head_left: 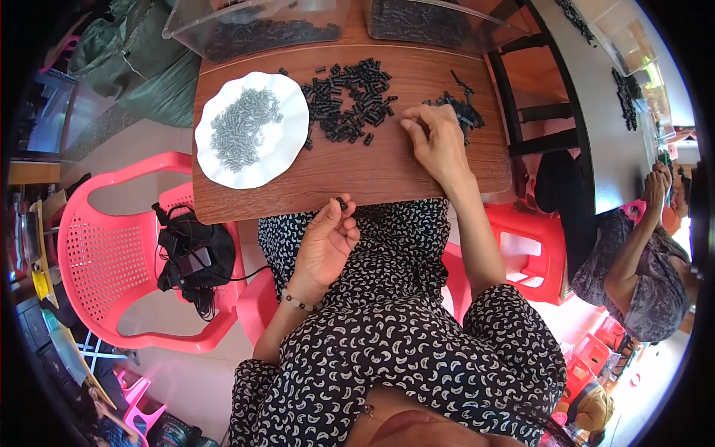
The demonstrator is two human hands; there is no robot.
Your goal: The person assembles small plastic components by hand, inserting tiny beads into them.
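My left hand (pixel 325 242) is at the table's near edge, its thumb and fingertip closed on a small black cylindrical part (pixel 342 203). My right hand (pixel 439 141) is above the table's right side, fingers bent, a small gap between thumb and forefinger, and nothing visible in it. Just behind it lies a pile of small dark pieces (pixel 471 114), partly hidden by the hand. A larger loose pile of black cylindrical parts (pixel 365 89) covers the table's middle. To its left a white scalloped plate (pixel 287 160) bears many small clear pieces (pixel 242 130).
Two clear plastic bins (pixel 257 33) (pixel 432 26) with black parts stand at the far edge of the brown wooden table (pixel 357 167). A pink chair (pixel 112 246) with a black bag and cables (pixel 195 257) is at left. On the right, another person (pixel 640 276) sits at a dark table (pixel 596 112).
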